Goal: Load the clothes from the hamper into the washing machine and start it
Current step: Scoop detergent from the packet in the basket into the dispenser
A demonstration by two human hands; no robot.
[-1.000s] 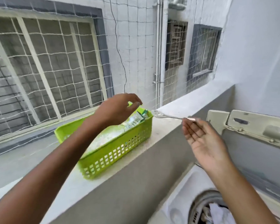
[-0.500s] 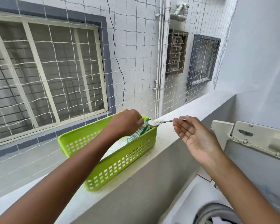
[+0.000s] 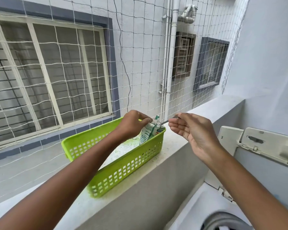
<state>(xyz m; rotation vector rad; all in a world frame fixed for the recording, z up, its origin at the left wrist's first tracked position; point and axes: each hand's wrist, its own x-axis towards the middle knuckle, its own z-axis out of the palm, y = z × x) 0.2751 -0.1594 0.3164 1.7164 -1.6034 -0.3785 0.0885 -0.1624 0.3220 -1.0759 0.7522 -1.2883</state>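
A white and green detergent packet (image 3: 149,132) stands at the far end of a lime green plastic basket (image 3: 123,170) on the ledge. My left hand (image 3: 133,124) pinches the packet's top edge. My right hand (image 3: 192,131) pinches the handle of a metal spoon (image 3: 164,122), whose bowl end is inside the packet's mouth. The washing machine (image 3: 198,208) is at the bottom right, its drum opening (image 3: 223,221) partly in view with a bit of white cloth inside. Its lid (image 3: 263,146) stands raised against the wall.
The basket sits on a white concrete ledge (image 3: 173,143) dusted with green powder. A white safety net (image 3: 140,55) rises just behind the ledge. Beyond it are a building wall, windows and drain pipes (image 3: 170,55).
My left hand lifted the packet's top upright. My right hand moved the spoon left, and its bowl went into the packet. The view tilted up, so less of the drum shows.
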